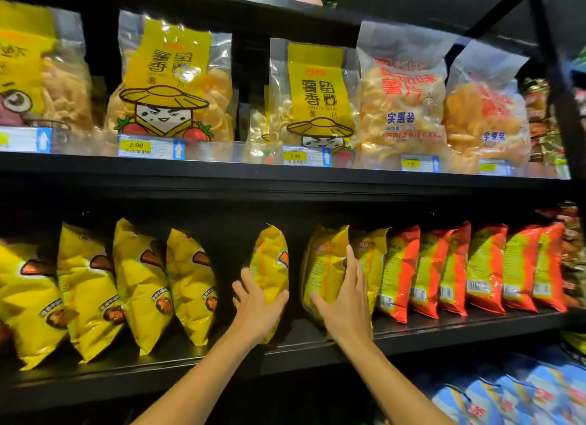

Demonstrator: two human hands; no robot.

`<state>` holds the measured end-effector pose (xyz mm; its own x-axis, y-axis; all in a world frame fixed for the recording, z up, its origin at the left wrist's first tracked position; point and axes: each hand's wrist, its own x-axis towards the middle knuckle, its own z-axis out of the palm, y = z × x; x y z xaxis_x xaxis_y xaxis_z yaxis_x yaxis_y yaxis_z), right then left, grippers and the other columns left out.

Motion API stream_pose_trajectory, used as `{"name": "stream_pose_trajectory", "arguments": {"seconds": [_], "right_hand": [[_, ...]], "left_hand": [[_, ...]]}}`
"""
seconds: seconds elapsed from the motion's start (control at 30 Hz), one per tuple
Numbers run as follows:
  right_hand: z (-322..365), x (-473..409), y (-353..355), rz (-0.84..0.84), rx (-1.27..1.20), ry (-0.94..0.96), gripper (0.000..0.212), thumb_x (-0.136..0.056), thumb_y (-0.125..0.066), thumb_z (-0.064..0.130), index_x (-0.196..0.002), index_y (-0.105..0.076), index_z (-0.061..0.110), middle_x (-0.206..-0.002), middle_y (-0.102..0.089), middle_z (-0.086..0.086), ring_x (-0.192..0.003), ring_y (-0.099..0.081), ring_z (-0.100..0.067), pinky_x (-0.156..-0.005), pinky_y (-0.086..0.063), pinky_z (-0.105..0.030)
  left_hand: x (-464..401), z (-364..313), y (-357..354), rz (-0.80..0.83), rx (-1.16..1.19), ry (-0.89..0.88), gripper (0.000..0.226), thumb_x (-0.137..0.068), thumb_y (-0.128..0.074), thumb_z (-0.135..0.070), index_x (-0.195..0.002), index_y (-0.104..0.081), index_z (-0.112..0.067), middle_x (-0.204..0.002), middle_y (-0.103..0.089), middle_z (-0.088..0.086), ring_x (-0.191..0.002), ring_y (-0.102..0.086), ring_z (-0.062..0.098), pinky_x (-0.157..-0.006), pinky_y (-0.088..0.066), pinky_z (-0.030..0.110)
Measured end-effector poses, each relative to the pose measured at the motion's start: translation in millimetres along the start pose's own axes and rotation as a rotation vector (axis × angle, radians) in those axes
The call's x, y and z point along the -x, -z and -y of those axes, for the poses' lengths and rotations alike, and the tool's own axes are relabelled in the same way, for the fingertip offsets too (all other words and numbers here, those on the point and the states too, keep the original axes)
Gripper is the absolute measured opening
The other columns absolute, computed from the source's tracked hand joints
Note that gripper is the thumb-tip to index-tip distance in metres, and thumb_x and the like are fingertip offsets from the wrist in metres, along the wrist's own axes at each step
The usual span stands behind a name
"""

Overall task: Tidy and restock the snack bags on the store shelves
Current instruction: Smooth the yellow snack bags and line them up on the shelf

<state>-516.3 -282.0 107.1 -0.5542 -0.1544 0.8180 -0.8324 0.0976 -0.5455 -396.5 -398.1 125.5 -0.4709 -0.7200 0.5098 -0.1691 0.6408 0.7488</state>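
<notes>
Around: yellow bags (142,285) stand left of the middle shelf (317,350)'s gap, red bags (459,269) at its right end; clear chip bags (172,85) sit on the shelf above.
Left hand (255,307): fingers curled round a lone yellow bag (269,259) standing in the gap.
Right hand (344,301): fingers spread nearly straight, flat against the neighbouring yellow bag (325,259), which touches the row to its right.
Arms: both reach up and forward from below the shelf.

- "2.90" on the left yellow price tag (135,145), upper shelf edge.
- "2.90" again on the tag (295,156) to its right.
- "POTATO CHIPS" on the yellow-label bag (318,98) above that second tag.
</notes>
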Motion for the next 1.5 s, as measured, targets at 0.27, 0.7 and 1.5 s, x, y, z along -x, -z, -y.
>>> {"name": "stream_pose_trajectory", "arguments": {"seconds": [0.27, 0.7, 1.5], "right_hand": [[-4.2, 1.5, -2.1, -0.019, 0.009, 0.009, 0.113, -0.084, -0.081, 0.044, -0.16, 0.003, 0.047, -0.164, -0.026, 0.005, -0.151, -0.028, -0.017, -0.116, -0.043, -0.044], [-3.9, 2.3, -1.5, -0.051, 0.078, 0.025, 0.117, -0.082, -0.081, 0.047, -0.162, 0.004, 0.036, -0.164, -0.01, 0.007, -0.147, -0.025, -0.019, -0.103, -0.045, -0.037], [-3.4, 15.2, 9.5, -0.333, -0.246, 0.235, 0.06, -0.097, -0.068, 0.014, -0.151, -0.042, 0.013, -0.155, -0.041, -0.004, -0.146, -0.035, -0.017, -0.119, -0.035, -0.049]], "left_hand": [[-9.2, 5.8, -8.7, 0.053, -0.059, -0.061, 0.102, -0.096, -0.066, -0.049, -0.158, 0.008, -0.016, -0.155, -0.021, 0.016, -0.141, -0.037, 0.038, -0.111, -0.042, 0.048], [-12.0, -4.0, -33.4, 0.229, -0.132, -0.041, 0.109, -0.097, -0.064, -0.028, -0.157, 0.026, -0.01, -0.164, -0.006, 0.015, -0.154, -0.012, 0.038, -0.126, -0.018, 0.048], [61.1, 72.9, 123.8, -0.164, -0.632, -0.813, 0.068, -0.102, -0.048, -0.045, -0.163, -0.021, -0.03, -0.171, -0.009, -0.014, -0.159, -0.003, 0.013, -0.128, -0.017, 0.035]]}}
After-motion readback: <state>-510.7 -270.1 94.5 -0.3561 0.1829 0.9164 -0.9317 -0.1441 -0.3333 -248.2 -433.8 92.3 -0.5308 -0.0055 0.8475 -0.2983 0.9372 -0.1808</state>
